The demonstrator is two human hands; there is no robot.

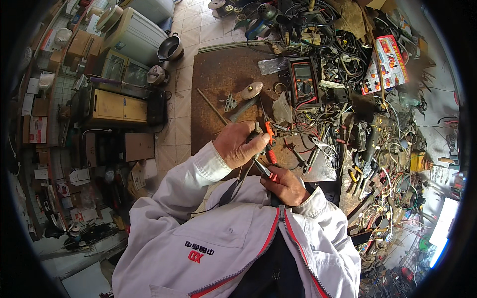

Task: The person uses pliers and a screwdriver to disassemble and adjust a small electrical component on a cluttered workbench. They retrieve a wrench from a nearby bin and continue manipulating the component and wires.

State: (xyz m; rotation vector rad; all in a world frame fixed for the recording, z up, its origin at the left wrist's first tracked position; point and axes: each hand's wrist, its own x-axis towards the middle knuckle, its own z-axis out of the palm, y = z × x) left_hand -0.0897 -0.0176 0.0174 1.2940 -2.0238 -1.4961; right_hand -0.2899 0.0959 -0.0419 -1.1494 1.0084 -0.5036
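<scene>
Over the near edge of the brown workbench [208,64], my left hand [237,144] is closed round a small metal part [257,128], whose kind I cannot make out. Thumb and fingers cover most of it. My right hand [287,186] grips red-handled pliers [267,170], their jaws pointing up at the underside of that part. Whether the jaws touch it is hard to tell. A dark flat strip [232,191] hangs below my left hand. Just beyond my hands lies a red and orange handled tool [270,144].
A multimeter [303,82] in a dark case lies at the back right of the bench. Tangled wires and tools [367,144] crowd the right side. A metal rod [211,105], small metal fittings [228,103] and a clear plastic bag [282,109] lie near my hands.
</scene>
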